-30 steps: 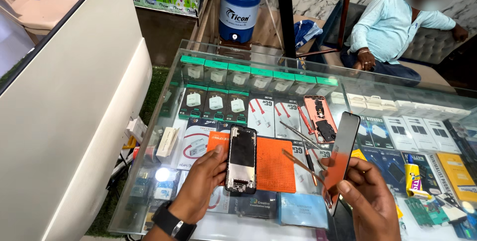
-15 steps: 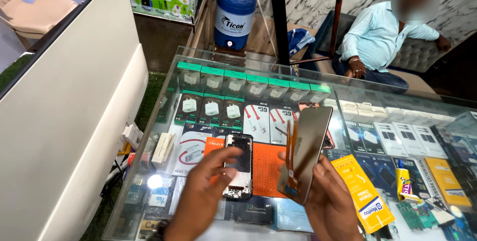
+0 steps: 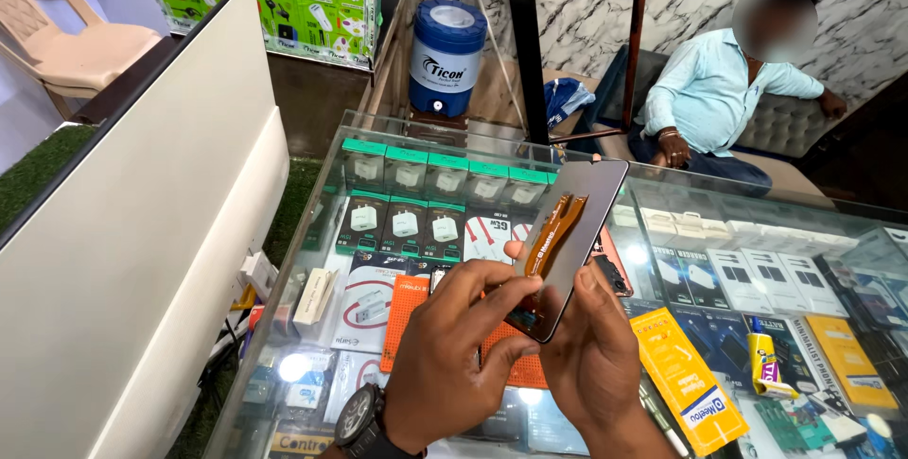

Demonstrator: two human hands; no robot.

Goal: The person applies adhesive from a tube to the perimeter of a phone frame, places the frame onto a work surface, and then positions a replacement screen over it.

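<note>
**Handling a phone screen above a glass counter**

Glass counter [image 3: 757, 223] spans the view. Centre, tilted toward one o'clock: dark screen [image 3: 575, 232], right hand [image 3: 596, 355] gripping its lower edge. Left hand [image 3: 454, 346] pinches the orange ribbon [image 3: 549, 237]; a gentle, unkinked hold seems wise.

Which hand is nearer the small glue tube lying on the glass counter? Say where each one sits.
Right. The right hand grips the phone screen panel's lower edge, just left of the glue tube. The left hand pinches the panel's orange flex cable, farther left.

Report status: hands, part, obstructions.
Left hand and right hand both grip screen panel, raised over glass counter. Orange flex exposed. Nothing blocking.
</note>
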